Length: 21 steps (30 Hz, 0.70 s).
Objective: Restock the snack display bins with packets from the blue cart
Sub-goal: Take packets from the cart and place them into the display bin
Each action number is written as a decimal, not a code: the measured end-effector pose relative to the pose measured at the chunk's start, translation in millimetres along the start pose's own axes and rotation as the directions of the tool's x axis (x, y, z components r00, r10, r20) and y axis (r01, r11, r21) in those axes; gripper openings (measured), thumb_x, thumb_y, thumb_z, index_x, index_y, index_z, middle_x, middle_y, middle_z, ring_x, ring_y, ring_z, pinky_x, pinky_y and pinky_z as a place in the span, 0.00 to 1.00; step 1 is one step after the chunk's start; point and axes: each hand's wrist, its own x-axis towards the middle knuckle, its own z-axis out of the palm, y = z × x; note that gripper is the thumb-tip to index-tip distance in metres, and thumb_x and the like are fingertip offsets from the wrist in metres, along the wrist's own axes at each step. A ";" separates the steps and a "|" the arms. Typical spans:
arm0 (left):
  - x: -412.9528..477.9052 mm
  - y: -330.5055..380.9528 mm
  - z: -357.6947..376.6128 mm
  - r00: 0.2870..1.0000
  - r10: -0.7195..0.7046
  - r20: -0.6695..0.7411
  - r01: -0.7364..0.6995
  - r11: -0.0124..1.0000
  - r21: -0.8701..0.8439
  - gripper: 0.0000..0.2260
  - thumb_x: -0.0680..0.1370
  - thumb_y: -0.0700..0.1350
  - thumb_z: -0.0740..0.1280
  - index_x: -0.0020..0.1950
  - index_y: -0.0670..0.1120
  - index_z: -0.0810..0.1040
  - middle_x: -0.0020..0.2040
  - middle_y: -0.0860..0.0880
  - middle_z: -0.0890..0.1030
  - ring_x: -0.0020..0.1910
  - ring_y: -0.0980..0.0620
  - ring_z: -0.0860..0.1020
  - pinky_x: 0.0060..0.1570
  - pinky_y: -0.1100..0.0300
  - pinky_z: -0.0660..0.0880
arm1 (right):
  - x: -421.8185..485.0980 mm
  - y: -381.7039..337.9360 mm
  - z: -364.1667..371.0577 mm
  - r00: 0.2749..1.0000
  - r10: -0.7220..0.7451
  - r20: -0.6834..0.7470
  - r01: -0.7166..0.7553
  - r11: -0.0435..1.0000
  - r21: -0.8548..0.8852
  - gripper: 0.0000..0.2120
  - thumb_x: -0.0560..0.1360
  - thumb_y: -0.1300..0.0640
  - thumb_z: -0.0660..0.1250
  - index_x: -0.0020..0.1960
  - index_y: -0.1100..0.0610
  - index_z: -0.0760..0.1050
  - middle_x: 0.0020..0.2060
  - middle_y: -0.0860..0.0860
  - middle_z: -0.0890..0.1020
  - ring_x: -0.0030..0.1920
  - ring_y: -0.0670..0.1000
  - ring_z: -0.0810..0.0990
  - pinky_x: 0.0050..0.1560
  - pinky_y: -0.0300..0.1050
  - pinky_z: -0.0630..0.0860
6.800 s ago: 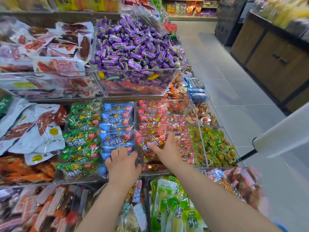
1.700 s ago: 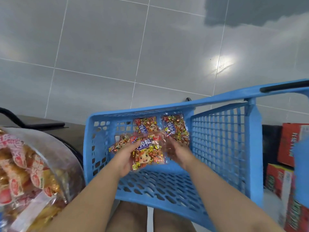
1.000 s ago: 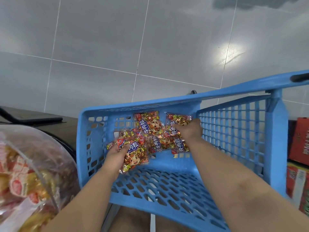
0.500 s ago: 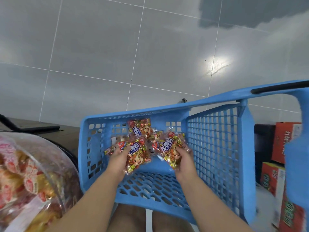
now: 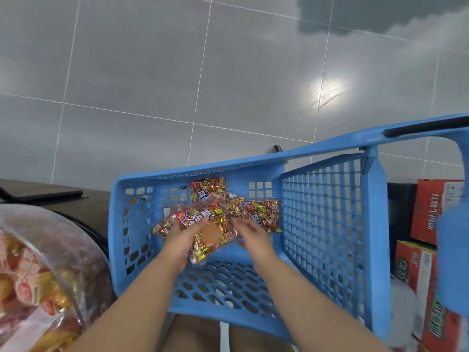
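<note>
Packets [image 5: 264, 215] in blue cart [image 5: 322, 212]; tiled floor [image 5: 152, 72].

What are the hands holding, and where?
Left hand grips a bunch of packets by their near-left edge; right hand is blurred, hold unclear.

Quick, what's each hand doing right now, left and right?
Left hand: holding a bunch of snack packets.
Right hand: open, blurred, gripping nothing visible.
</note>
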 end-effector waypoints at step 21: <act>6.7 -25.6 -22.2 0.997 -0.042 -0.058 0.044 0.998 0.047 0.17 0.68 0.42 0.77 0.54 0.46 0.77 0.44 0.46 0.86 0.39 0.46 0.85 0.32 0.55 0.80 | 84.2 -17.7 -55.2 0.999 -0.044 0.032 0.029 -0.065 -0.997 0.32 0.67 0.39 0.73 0.64 0.54 0.70 0.59 0.52 0.76 0.60 0.54 0.74 0.58 0.49 0.71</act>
